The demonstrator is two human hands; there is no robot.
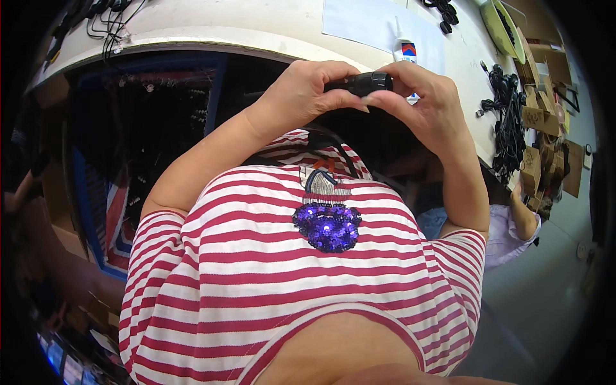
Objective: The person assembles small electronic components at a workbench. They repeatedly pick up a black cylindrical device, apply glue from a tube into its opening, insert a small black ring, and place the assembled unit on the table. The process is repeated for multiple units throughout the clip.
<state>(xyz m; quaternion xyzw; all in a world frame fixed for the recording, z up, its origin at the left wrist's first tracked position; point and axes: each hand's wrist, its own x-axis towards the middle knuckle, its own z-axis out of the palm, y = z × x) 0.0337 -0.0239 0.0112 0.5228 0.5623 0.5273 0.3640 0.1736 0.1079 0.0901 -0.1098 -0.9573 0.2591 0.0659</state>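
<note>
A short black cylinder with a ribbed, wider right end is held level at the near edge of the workbench, in front of my chest. Its exact kind I cannot make out. My left hand is closed round its left part, fingers above and thumb below. At the right end, my right hand pinches it between curled fingers and thumb. The thumbs lie close together below the cylinder. Just beyond my right hand stands a white squeeze bottle with a pointed nozzle, its lower part partly hidden by the fingers.
The white workbench carries a pale sheet. Bundles of black cable lie at the right, more black cables at the far left. A green basin sits far right. A blue-edged crate is at left; another person's sleeve shows right.
</note>
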